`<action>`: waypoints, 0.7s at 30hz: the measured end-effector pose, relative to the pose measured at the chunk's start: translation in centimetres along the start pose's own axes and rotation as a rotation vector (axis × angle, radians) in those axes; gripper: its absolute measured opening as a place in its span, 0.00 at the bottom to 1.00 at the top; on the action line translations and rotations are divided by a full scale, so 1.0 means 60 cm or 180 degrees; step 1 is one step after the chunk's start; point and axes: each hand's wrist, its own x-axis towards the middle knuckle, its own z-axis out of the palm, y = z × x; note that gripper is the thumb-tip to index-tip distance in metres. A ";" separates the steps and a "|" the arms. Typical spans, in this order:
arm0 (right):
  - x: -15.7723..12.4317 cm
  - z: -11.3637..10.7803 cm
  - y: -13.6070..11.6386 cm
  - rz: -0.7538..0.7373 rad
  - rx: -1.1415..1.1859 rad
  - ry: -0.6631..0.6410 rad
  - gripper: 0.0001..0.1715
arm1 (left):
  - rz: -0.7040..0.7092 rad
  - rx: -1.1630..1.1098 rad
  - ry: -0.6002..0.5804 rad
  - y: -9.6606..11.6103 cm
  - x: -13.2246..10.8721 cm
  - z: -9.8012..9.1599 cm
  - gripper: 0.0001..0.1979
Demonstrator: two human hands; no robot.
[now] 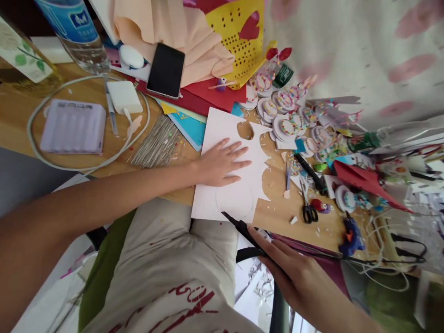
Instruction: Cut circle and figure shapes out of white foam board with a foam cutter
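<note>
Black tool (242, 226): long axis diagonal, tip toward upper left, on white sheet (222, 127).
Right hand (294, 273): clamped around the tool.
Left hand (222, 163): flat, fingers spread.

The sheet (222, 132) is white, the pen (239, 225) black, the card (239, 46) yellow with red dots.

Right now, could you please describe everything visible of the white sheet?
The white sheet looks like thin card, lying flat on the wooden desk with its near edge overhanging. Its right side is cut into scallops, a round hole sits near the top, and a faint circle is drawn low down. The left hand presses flat on it; the black tool in the right hand touches the circle.
</note>
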 end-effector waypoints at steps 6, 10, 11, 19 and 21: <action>0.004 0.004 0.005 -0.0005 -0.0019 0.0005 0.35 | -0.0004 0.0007 -0.0004 -0.003 0.000 0.000 0.28; 0.008 0.001 0.001 -0.0028 -0.0072 -0.0059 0.37 | -0.0010 0.0003 -0.0030 -0.002 0.000 -0.001 0.29; 0.009 -0.001 -0.001 -0.0025 -0.0095 -0.0084 0.37 | -0.0011 0.0000 -0.0043 -0.002 0.000 -0.001 0.29; 0.005 -0.002 -0.006 -0.0085 -0.0351 -0.0151 0.42 | -0.0027 -0.0010 -0.0129 -0.002 0.001 -0.004 0.29; 0.004 0.000 -0.009 -0.0093 -0.0439 -0.0134 0.42 | -0.0024 -0.0024 -0.0132 -0.001 0.001 -0.005 0.29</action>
